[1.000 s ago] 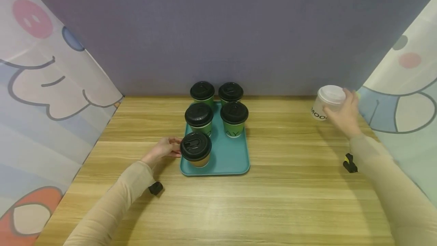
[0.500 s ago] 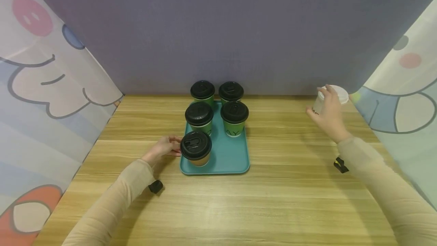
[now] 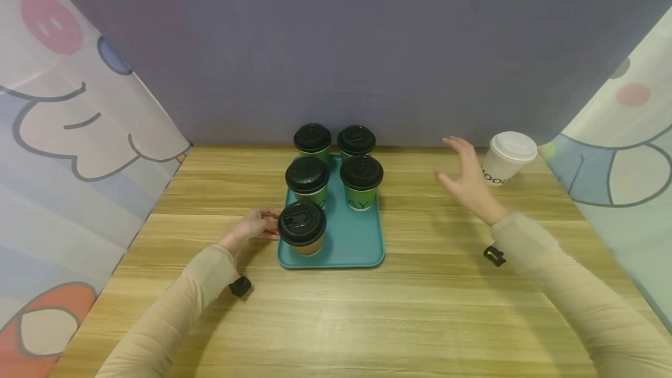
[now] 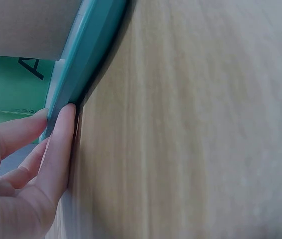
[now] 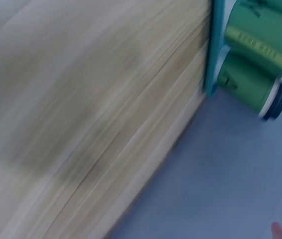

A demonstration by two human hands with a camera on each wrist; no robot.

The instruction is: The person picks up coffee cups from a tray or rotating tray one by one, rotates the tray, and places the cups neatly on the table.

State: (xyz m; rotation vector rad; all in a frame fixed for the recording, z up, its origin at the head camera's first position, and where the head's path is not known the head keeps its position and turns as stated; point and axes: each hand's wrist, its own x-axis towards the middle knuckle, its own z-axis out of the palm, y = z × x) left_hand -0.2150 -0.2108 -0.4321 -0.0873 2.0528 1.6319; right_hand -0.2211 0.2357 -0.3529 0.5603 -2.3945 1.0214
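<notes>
My left hand (image 3: 251,231) pinches the left rim of a teal tray (image 3: 353,249). The left wrist view shows the thumb (image 4: 24,132) at the rim's inner side and a finger (image 4: 59,149) along its outer side. Just beside this hand, a brown paper coffee cup with a black lid (image 3: 301,225) stands at the tray's front left. Several green cups, also black-lidded, stand behind it, among them a right-hand one (image 3: 360,196). My right hand (image 3: 469,182) is in the air with spread fingers, holding nothing, left of an upright white lidded cup (image 3: 506,162).
A wooden table (image 3: 336,325) carries everything. Behind it rises a grey-purple wall panel (image 3: 357,45), close to the back cups. Cartoon-printed curtains (image 3: 52,133) flank both sides. The tray's front right part (image 3: 352,226) shows bare teal surface.
My right hand has let go of the white cup and moved left, away from it; the cup stays at the back right. My left hand and the tray have kept their places.
</notes>
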